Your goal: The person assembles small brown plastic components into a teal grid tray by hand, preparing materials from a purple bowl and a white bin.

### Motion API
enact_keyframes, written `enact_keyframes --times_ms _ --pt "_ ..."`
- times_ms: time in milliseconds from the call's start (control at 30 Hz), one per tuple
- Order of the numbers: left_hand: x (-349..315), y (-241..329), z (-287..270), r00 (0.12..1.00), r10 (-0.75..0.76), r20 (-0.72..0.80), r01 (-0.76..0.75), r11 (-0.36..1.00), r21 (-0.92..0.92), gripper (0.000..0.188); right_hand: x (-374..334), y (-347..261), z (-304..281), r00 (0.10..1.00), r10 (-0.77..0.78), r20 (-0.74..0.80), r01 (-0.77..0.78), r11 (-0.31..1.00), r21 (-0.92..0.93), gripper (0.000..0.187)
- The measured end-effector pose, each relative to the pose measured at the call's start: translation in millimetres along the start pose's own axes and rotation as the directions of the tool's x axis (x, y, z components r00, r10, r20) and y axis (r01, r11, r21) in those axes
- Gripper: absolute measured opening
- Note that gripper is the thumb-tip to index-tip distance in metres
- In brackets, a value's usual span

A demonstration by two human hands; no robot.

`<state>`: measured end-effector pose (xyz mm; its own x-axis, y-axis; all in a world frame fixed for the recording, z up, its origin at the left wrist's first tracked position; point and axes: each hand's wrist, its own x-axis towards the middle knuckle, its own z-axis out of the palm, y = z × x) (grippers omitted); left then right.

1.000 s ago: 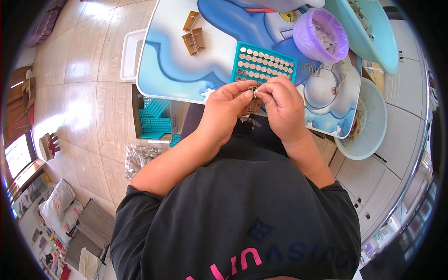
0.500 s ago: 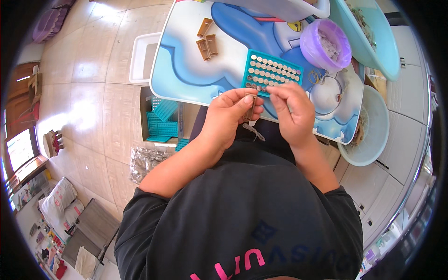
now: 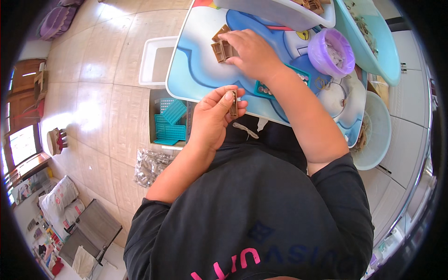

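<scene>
My left hand [image 3: 217, 106] grips a small brown hollow plastic part [image 3: 234, 103] upright between thumb and fingers, just off the table's near edge. Across the table, my right hand [image 3: 255, 52] is spread, thumb and fingers apart, beside a loose group of brown plastic parts [image 3: 217, 52]. Its fingertips overlap the group's right side; whether they touch it I cannot tell. Under my right forearm lies a teal tray [image 3: 304, 73] with rows of small round silvery pieces, mostly hidden by the arm.
A purple-lined tub [image 3: 330, 53] of pale bits stands right on the blue-and-white table [image 3: 198, 74], below a white bin [image 3: 280, 14] of brown parts. Large basins [image 3: 389, 56] flank the right side. Left are a white container [image 3: 156, 60], a box of teal trays [image 3: 170, 121] and a plastic bag [image 3: 151, 165].
My right hand has left the teal tray and reached forward and left to the brown parts. The left hand has shifted slightly left, still holding its brown part.
</scene>
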<state>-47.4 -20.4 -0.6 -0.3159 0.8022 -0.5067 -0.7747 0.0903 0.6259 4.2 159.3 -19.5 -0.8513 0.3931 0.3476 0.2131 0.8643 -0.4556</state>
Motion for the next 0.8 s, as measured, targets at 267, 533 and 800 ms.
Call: enact_keyframes --times_ms 267,533,800 --pt "-8 17 5 0.999 0.038 0.021 -0.040 0.990 0.136 0.020 -48 -55 -66 0.993 -0.031 0.110 0.030 0.999 0.009 0.062" --pt "-9 9 20 0.874 -0.273 0.401 0.261 0.962 0.086 0.023 -108 -67 -85 0.983 0.184 0.008 -0.167 0.868 0.468 0.059" --pt "-7 -14 32 0.774 -0.334 0.537 0.396 0.918 -0.001 0.023 -148 -59 -48 0.869 0.488 -0.082 -0.065 0.277 0.959 0.046"
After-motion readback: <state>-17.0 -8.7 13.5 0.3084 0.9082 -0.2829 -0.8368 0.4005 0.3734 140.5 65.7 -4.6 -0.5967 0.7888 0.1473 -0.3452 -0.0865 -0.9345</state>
